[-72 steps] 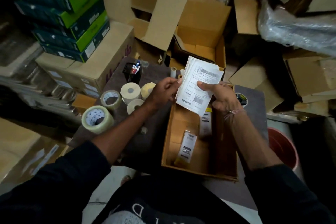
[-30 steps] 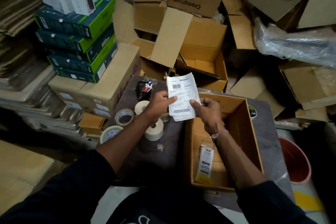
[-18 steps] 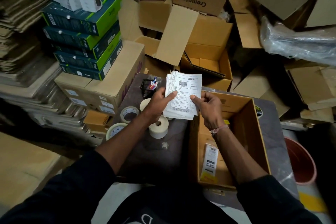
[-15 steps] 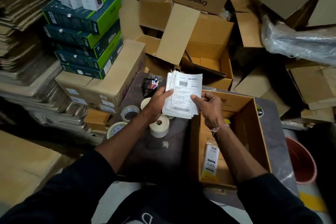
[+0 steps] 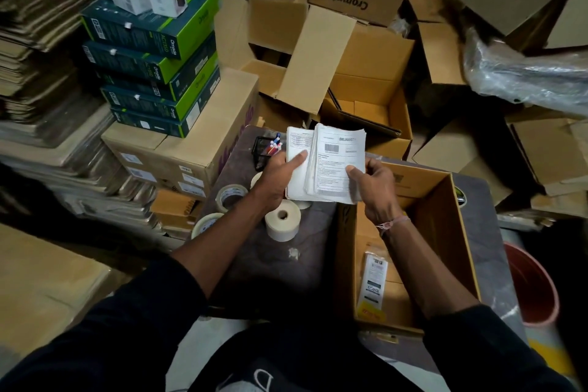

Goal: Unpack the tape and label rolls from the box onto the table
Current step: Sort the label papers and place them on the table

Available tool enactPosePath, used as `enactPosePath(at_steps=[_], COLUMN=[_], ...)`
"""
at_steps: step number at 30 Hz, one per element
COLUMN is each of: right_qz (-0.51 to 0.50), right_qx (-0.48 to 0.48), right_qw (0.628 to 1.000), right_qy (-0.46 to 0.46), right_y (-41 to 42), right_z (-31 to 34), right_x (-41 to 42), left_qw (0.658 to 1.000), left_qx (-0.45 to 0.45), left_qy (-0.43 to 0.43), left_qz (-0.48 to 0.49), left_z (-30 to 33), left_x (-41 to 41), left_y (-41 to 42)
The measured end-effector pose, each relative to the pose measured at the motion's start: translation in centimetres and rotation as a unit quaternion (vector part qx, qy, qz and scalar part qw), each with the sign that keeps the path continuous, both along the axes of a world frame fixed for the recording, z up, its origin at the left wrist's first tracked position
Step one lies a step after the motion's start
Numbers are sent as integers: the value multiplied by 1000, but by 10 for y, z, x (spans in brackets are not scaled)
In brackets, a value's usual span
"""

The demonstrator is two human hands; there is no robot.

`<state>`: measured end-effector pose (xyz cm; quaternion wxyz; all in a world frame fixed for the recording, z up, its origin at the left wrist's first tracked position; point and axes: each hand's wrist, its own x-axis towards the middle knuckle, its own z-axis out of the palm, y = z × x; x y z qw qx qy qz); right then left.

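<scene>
Both hands' grip on label stack (image 5: 331, 165) — left hand (image 5: 280, 175), right hand (image 5: 372, 181), seemingly fanned, above table (image 5: 286, 264).

Both hands held a stack of printed shipping labels (image 5: 331, 165) above the table (image 5: 286, 267): left hand (image 5: 280, 175) gripped its left edge, right hand (image 5: 372, 181) pinched the right. Open cardboard box (image 5: 445, 232) sat under the right forearm, a label packet (image 5: 373, 283) inside. White label roll (image 5: 282, 224) and two tape rolls (image 5: 231, 195) stood on the table to the left.

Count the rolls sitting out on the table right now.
4 at least: a white label roll below the left wrist, a clear tape roll left of it, another tape roll at the table edge, one roll edge behind the left hand. Others may be hidden.
</scene>
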<state>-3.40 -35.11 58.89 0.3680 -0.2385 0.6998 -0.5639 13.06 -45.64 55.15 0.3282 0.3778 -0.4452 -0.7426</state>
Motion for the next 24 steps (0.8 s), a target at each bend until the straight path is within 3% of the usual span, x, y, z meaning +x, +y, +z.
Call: enactPosePath(at_steps=[3, 8, 15, 21, 24], right_qz=[-41, -13, 15, 35, 21], right_qx=[8, 20, 40, 31, 25], right_qw=[999, 1000, 999, 999, 999], right_qy=[4, 13, 4, 17, -3], right_y=[-2, 0, -8, -8, -8], right_z=[-1, -2, -8, -9, -7], right_x=[-7, -6, 3, 6, 6], left_qw=[1000, 996, 995, 1000, 999], left_qx=[30, -71, -88, -21, -29], left_qy=[1, -56, -38, -15, -6], left_qz=[-3, 22, 24, 17, -12], left_z=[-3, -5, -2, 1, 2], left_x=[2, 5, 6, 12, 16], left_y=[-5, -5, -1, -7, -9])
